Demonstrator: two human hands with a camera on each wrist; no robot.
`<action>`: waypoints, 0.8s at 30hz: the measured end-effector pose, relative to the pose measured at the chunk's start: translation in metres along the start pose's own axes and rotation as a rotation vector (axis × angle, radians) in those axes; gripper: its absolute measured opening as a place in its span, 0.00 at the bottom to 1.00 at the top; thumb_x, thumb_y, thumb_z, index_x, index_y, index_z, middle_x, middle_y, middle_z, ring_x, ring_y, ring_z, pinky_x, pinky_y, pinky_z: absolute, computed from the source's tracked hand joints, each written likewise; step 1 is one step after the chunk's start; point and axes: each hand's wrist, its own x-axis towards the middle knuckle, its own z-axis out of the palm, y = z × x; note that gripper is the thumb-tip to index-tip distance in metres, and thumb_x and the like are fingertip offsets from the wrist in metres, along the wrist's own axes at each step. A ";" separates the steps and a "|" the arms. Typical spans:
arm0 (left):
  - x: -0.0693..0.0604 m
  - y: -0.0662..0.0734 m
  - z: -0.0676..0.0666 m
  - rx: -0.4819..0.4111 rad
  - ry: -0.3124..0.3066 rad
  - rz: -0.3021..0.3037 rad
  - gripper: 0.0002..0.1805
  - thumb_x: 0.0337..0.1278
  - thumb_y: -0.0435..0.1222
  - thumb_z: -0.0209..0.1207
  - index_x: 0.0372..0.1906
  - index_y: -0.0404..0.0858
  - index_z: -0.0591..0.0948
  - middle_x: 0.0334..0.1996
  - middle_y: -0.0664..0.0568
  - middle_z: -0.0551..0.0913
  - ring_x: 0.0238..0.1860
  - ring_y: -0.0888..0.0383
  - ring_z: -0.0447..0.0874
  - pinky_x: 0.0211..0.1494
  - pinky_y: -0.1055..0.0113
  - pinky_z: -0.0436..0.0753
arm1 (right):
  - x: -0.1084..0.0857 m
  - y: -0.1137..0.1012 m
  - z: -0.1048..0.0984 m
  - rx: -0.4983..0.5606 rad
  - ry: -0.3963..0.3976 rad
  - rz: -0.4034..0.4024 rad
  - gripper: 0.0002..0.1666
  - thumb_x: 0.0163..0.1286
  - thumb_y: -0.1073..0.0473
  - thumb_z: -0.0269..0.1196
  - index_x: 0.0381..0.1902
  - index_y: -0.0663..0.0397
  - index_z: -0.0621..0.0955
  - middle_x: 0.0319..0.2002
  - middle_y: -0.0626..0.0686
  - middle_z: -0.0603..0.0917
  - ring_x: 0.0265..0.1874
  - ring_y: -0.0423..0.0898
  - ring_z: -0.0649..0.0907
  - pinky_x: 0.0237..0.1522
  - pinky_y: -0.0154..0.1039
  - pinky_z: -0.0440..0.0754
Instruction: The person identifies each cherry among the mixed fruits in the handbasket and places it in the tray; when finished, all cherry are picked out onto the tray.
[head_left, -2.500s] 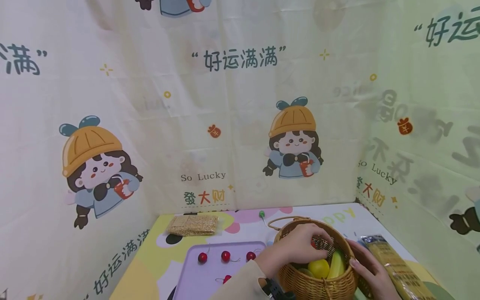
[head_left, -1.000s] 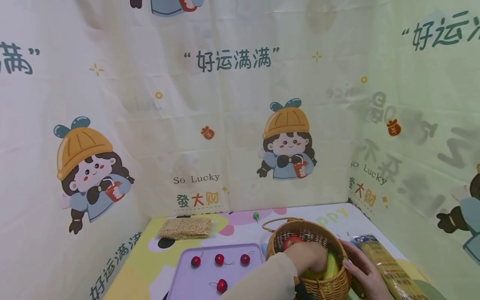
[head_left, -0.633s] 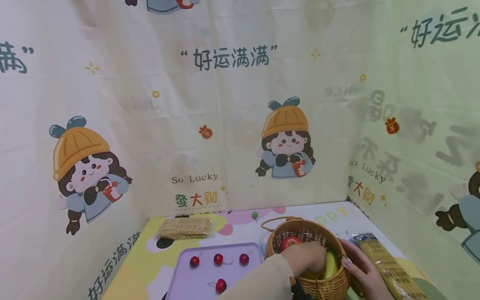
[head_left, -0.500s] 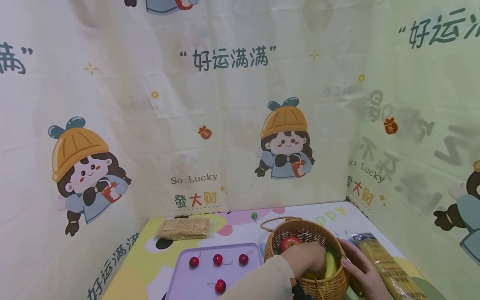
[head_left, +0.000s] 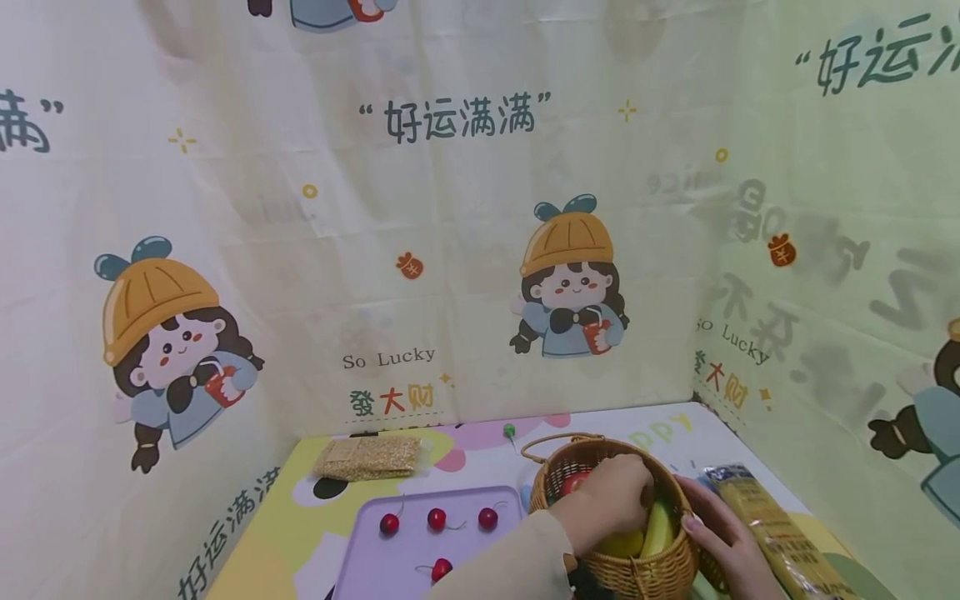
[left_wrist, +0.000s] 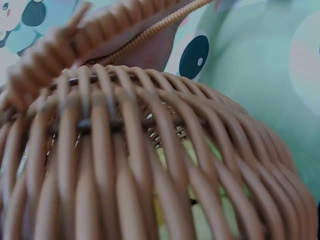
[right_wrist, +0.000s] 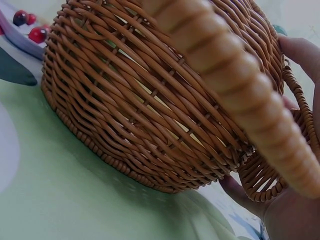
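Note:
My left hand (head_left: 609,498) reaches into the wicker basket (head_left: 637,575), knuckles up; its fingertips are hidden, so what they hold cannot be seen. Beside it in the basket lie a red apple-like fruit (head_left: 574,482), a rounded yellow fruit (head_left: 624,545) and a banana-like yellow-green fruit (head_left: 660,528). At the basket's right side, my right hand (head_left: 726,537) grips the rim, thumb on the near side. The right wrist view shows the woven wall and fingers of the right hand (right_wrist: 297,215) beside a handle. Only weave fills most of the left wrist view.
Left of the basket is a purple tray (head_left: 360,542) with several stemmed cherries (head_left: 437,520). A bag of grain (head_left: 369,457) lies at the back left, a small green-headed item (head_left: 510,431) behind the basket, and a long yellowish packet (head_left: 772,529) at the right.
My left hand first went from above the basket's mouth down inside, then rose slightly over the last half second. The right hand keeps its grip on the rim. The view has shifted a little.

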 end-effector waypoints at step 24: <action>-0.081 -0.025 -0.037 -0.469 0.211 0.178 0.14 0.68 0.38 0.72 0.55 0.55 0.92 0.53 0.73 0.88 0.53 0.83 0.78 0.51 0.89 0.78 | 0.005 0.008 -0.006 -0.017 -0.052 0.045 0.36 0.91 0.55 0.55 0.89 0.53 0.61 0.58 0.15 0.78 0.55 0.19 0.81 0.48 0.36 0.91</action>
